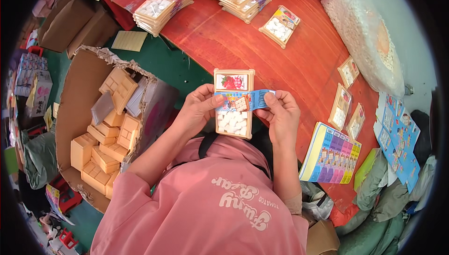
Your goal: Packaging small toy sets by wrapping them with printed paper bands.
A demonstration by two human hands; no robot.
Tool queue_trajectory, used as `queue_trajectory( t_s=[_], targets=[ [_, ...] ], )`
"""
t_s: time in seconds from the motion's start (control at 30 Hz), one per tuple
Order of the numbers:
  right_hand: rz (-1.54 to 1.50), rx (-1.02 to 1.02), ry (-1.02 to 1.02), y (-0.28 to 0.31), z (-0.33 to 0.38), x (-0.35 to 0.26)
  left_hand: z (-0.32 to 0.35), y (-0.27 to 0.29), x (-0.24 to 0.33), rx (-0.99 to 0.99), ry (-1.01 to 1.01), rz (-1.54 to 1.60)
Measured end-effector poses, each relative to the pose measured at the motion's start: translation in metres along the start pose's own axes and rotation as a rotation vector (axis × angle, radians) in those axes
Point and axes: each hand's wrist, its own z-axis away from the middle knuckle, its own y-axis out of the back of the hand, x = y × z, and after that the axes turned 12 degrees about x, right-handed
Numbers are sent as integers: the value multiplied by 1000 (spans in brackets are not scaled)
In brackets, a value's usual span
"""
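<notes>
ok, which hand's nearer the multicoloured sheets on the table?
Right. The right hand, pinching the blue label, is up-left of the multicoloured sheets in the picture; the left hand, at the left edge of the tan case, is farther left.

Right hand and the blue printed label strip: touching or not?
Touching. The head view shows the right hand's thumb overlapping the right end of the blue printed label strip, pinching it.

Left grip (198, 108) holds seemingly plastic case (234, 71).
</notes>
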Motion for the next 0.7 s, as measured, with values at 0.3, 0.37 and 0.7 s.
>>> queue_trajectory(
  t_s=[0.3, 0.37, 0.7],
  targets=[
    [-26, -278, -306, -25, 8, -15, -3, -23, -7, -388, 345, 440],
    [-25, -248, -238, -29, 6, -19, -3, -24, -9, -313, 417, 489],
    [202, -315, -189, -34, -3, -27, -11, -10, -4, -126, 651, 537]
  ],
)
